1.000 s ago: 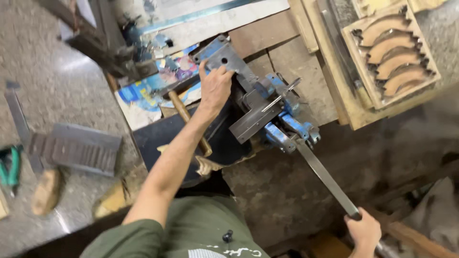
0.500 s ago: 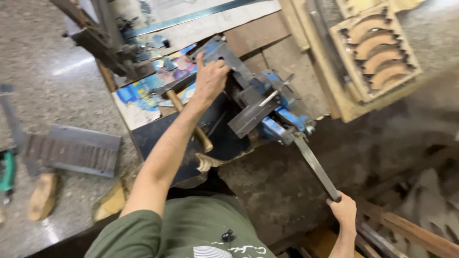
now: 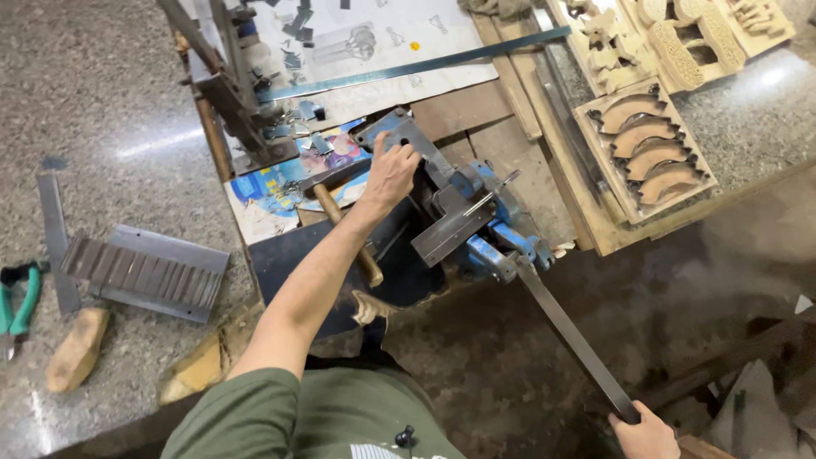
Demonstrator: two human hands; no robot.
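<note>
A blue bench shear (image 3: 497,242) is bolted to the wooden workbench (image 3: 476,110). My left hand (image 3: 389,174) reaches forward and presses flat on a grey metal sheet piece (image 3: 406,136) that feeds into the shear's blade. A long flat steel lever (image 3: 568,330) runs from the shear down to the lower right. My right hand (image 3: 650,433) is closed around the lever's far end, at the bottom edge of the view. A dark steel angle plate (image 3: 450,234) lies across the shear beside my left wrist.
A wooden-handled hammer (image 3: 347,236) lies under my left forearm. A wooden tray of curved pieces (image 3: 650,153) sits to the right, and a long steel strip (image 3: 408,68) crosses the bench top. On the floor at left lie a ribbed metal plate (image 3: 144,272), green pliers (image 3: 21,297) and wooden blocks (image 3: 76,348).
Both hands keep their holds. The view has shifted, and the lever's end with my right hand now sits lower in the picture than half a second ago.
</note>
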